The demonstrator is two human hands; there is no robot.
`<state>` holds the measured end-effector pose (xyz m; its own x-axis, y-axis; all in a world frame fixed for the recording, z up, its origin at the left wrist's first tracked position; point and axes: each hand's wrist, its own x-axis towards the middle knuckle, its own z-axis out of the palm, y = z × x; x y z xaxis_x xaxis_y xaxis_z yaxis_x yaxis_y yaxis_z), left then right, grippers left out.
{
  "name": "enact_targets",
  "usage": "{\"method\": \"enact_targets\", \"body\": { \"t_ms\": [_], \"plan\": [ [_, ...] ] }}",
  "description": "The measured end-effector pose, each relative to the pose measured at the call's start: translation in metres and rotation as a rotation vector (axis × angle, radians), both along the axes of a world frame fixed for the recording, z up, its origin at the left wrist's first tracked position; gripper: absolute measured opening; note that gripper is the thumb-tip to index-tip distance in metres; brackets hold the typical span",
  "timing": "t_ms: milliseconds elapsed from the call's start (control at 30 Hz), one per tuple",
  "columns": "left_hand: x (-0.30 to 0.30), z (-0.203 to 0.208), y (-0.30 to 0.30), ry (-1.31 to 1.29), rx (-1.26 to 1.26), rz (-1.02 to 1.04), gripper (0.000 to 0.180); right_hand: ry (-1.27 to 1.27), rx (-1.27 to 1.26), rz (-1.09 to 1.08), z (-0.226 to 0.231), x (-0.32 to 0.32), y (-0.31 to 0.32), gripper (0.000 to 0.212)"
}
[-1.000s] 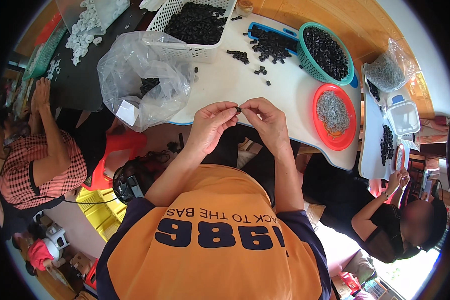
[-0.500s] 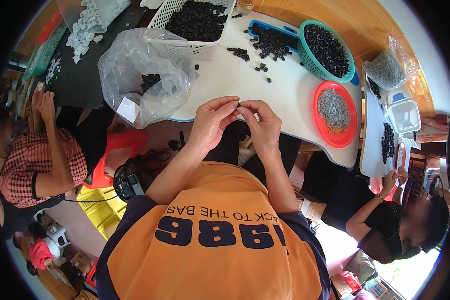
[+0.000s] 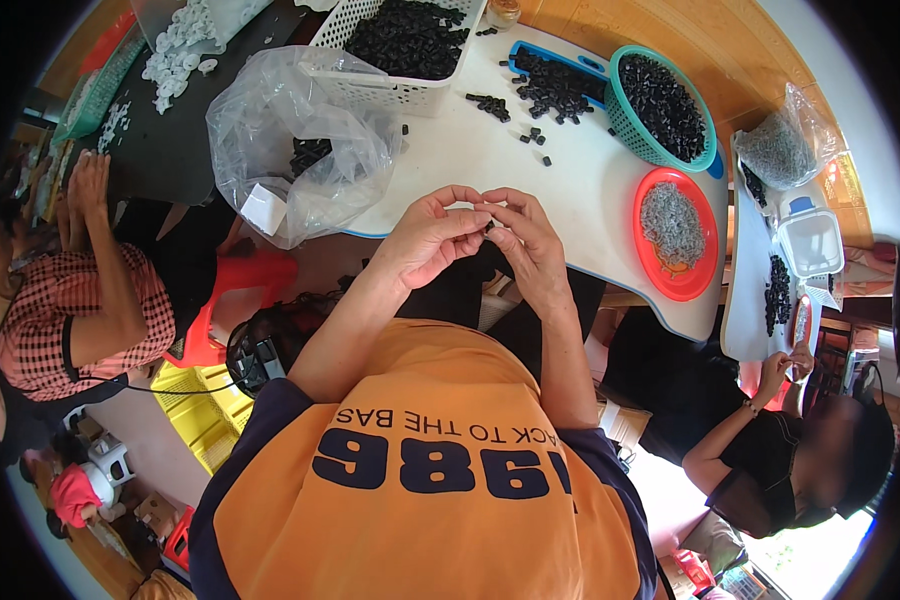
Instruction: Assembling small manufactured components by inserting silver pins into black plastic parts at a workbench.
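Note:
Just off the near edge of the white table (image 3: 450, 160), my left hand (image 3: 432, 238) and my right hand (image 3: 530, 245) meet at their fingertips. Between them is a small black part (image 3: 489, 227), pinched by the fingers of both hands and mostly covered by them. Similar small black parts (image 3: 555, 88) lie loose in a heap on the far side of the table, with a few scattered nearer. To the right, a red plate (image 3: 712, 232) holds a pile of small silvery pieces (image 3: 672, 222), too fine to name.
A white basket (image 3: 425, 98) and a green basket (image 3: 625, 120) hold more black parts. A clear plastic bag (image 3: 320, 190) hangs over the table's left edge. Co-workers sit at left (image 3: 100, 310) and right (image 3: 760, 450); a blue tray (image 3: 590, 65) lies at the back.
My fingers have shifted around the small black part, the right fingers now curling over the left fingertips. The whole view has moved slightly. The co-worker at left has brought their hands together.

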<state>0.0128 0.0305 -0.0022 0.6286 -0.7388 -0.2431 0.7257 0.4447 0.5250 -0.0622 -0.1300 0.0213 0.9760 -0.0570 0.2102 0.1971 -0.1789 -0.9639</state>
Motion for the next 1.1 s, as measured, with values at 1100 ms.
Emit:
{"method": "enact_targets", "body": {
  "t_ms": [1100],
  "plan": [
    [-0.036,0.02,-0.012,0.592,-0.277,-0.047,0.015,-0.1,0.06,-0.033,-0.001,-0.013,-0.005,0.033]
  ]
}}
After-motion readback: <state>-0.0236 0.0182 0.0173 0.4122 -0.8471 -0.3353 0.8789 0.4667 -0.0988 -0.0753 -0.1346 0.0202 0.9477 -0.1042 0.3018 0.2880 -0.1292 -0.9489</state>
